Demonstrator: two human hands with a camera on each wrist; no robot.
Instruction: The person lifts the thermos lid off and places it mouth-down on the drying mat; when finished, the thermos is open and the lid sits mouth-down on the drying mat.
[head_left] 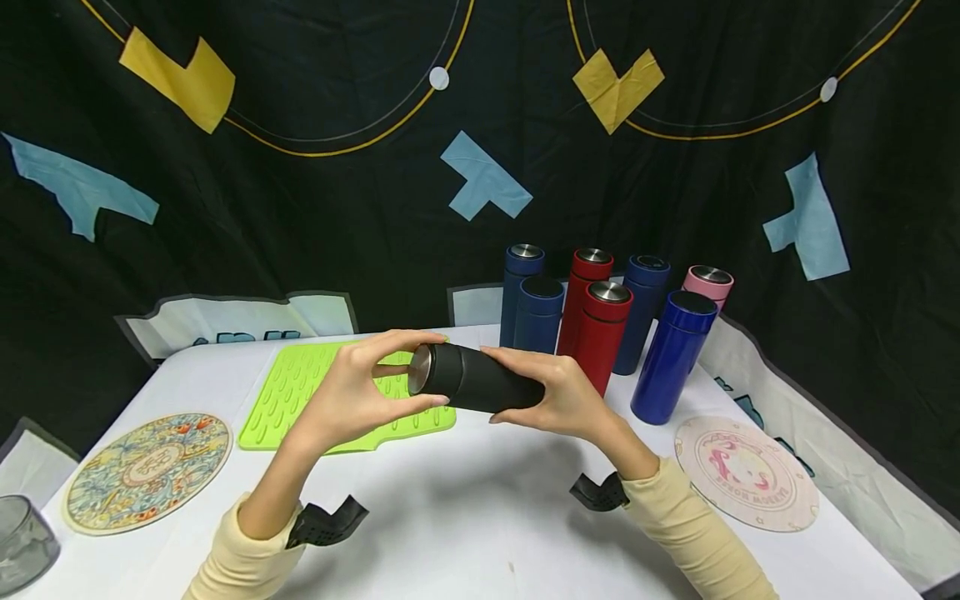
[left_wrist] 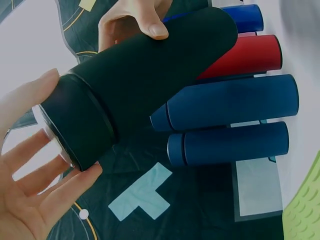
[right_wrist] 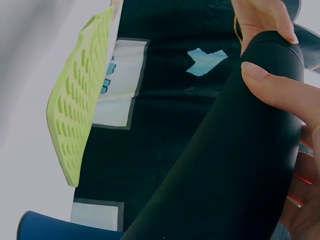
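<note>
Clear glass (head_left: pixel 26 550) near patterned placemat (head_left: pixel 146 473)

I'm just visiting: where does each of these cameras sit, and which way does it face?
Head: worn on the person's head, facing forward and down at the black bottle; the left-hand grip, right-hand grip and both sleeved arms show.
Left wrist: worn there, facing the bottle's capped end, with blue bottles beyond; the left-hand grip and part of the right show.
Right wrist: worn there, looking along the bottle's length; the right-hand grip shows near, part of the left beyond.
Shared: both wrist views include the black bottle and green mat.
</note>
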